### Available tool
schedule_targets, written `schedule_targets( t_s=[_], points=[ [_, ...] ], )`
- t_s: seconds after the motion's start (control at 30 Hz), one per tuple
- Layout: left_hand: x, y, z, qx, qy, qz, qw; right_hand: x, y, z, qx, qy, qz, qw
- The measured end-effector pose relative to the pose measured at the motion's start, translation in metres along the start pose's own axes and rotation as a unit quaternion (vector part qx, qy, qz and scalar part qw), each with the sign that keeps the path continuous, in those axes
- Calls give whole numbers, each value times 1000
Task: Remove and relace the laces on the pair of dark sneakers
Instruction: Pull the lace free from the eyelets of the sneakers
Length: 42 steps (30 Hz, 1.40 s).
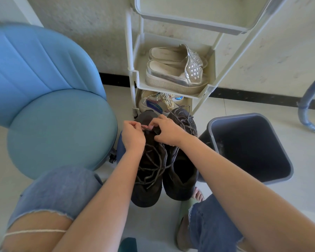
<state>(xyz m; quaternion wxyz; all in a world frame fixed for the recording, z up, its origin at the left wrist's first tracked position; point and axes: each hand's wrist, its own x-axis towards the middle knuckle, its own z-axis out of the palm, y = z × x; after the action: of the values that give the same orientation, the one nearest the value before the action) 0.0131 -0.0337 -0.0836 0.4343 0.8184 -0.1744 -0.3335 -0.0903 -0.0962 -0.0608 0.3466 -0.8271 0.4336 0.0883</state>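
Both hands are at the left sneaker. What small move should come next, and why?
The left hand and right hand both pinch at the toe end of the left sneaker, and its lace lies slack over the opening. So probably draw the pinched end on through the eyelet.

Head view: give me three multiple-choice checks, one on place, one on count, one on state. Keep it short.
1. Where does the grey bin stand relative to the dark sneakers?
A) to their right
B) to their left
C) on top of them

2. How many silver shoes sit on the rack shelf?
A) one
B) two
C) four

3. What are the left hand and right hand doing?
A) resting on the knees
B) pinching a lace at one sneaker's far end
C) lifting the bin

Answers:
1. A, the bin is on the floor right of the pair.
2. B, two lie side by side.
3. B, both hands curl on the lace over the left sneaker.
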Motion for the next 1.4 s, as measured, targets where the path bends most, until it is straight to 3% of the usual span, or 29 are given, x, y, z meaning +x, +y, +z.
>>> schedule_targets(
  t_s=[0.07, 0.17, 0.23, 0.27, 0.33, 0.4, 0.43, 0.5, 0.53, 0.77, 0.87, 0.97, 1.03, 1.1, 1.17, 1.27, 1.4],
  points=[
    [5, 8, -3, -143, 27, -63, 987, 1, 1, 0, -1, -1, 7, 1000],
    [13, 36, -16, -413, 78, -159, 893, 2, -1, 0, -21, 3, 2, 1000],
    [18, 47, -27, -503, 127, -138, 844, 2, -3, 1, -28, 4, -8, 1000],
    [20, 49, -32, -492, 148, -109, 851, 2, -3, 1, -35, 5, -11, 999],
    [19, 51, -36, -383, 142, -44, 912, 3, -1, 1, -39, 10, -3, 999],
    [17, 46, -32, -137, 65, 20, 988, 5, 2, -2, -10, 9, 19, 1000],
    [15, 40, -29, 23, 5, 48, 999, 5, 3, -4, 3, 4, 26, 1000],
    [11, 27, -23, 282, -108, 68, 951, 4, 3, -5, 5, -2, 30, 1000],
    [8, 23, -21, 347, -144, 69, 924, 4, 3, -6, 3, 0, 31, 1000],
    [8, 24, -17, 419, -143, 92, 892, 3, 2, -3, 9, 9, 28, 1000],
    [6, 29, -22, 319, -76, 71, 942, 2, 4, -1, 23, 7, 23, 999],
    [5, 42, -39, 99, 69, 104, 987, 2, 4, -1, 42, 8, 20, 999],
    [16, 56, -53, -72, 185, 94, 976, 2, 4, -1, 39, 9, 24, 999],
    [34, 64, -62, -239, 235, 41, 941, 3, 6, -2, 38, 5, 29, 999],
    [38, 63, -60, -282, 197, -5, 939, 3, 6, -3, 45, -2, 34, 998],
    [20, 56, -42, -260, 59, -16, 964, 5, 4, -2, 35, -11, 38, 999],
    [2, 55, -30, -306, -107, -69, 943, 3, 1, -2, 30, -5, 42, 999]
  ],
)
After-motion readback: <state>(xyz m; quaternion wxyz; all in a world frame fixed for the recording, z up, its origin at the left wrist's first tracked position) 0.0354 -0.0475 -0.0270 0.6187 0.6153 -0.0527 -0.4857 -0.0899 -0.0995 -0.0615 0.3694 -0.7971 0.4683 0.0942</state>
